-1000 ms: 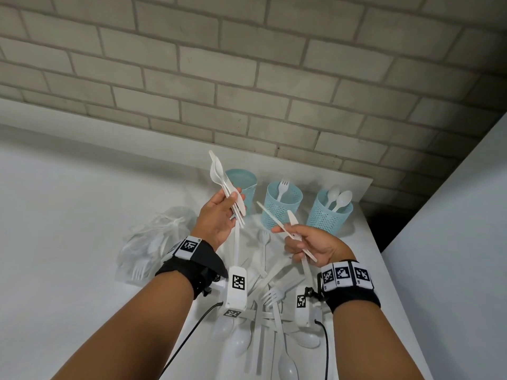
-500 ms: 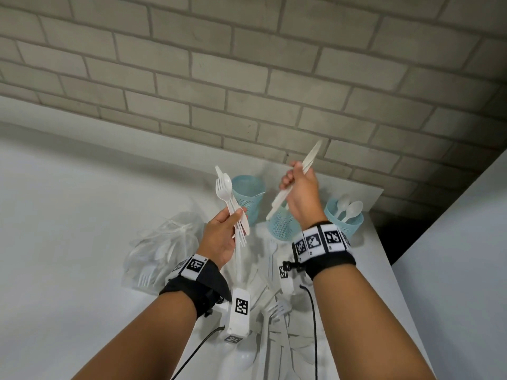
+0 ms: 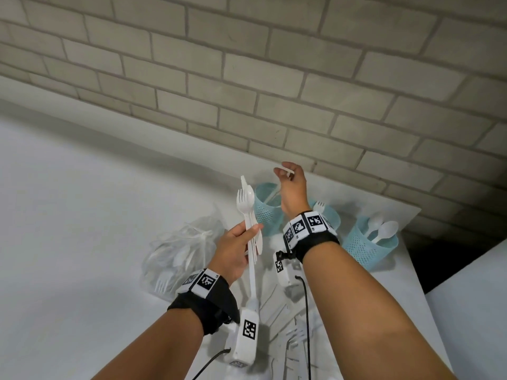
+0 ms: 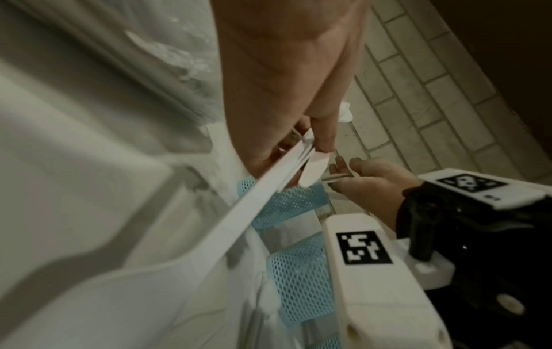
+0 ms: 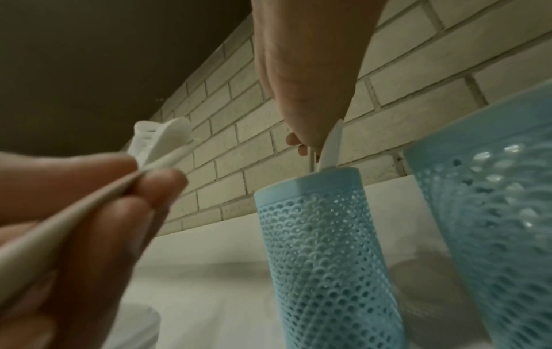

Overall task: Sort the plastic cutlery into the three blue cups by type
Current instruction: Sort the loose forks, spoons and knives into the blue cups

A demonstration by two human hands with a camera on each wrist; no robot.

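Since lifting, right hand (image 3: 291, 182) apparently lowers knives (image 5: 330, 151) into leftmost cup (image 3: 267, 207).

I saw three blue mesh cups in a row: the left cup (image 3: 264, 208) took white knives (image 5: 330, 148) standing upright, the middle cup (image 3: 330, 215) held a fork (image 3: 319, 206), and the right cup (image 3: 366, 246), toward 2 o'clock, held two spoons (image 3: 382, 230). Loose white cutlery (image 3: 295, 335) lay at 6 o'clock.
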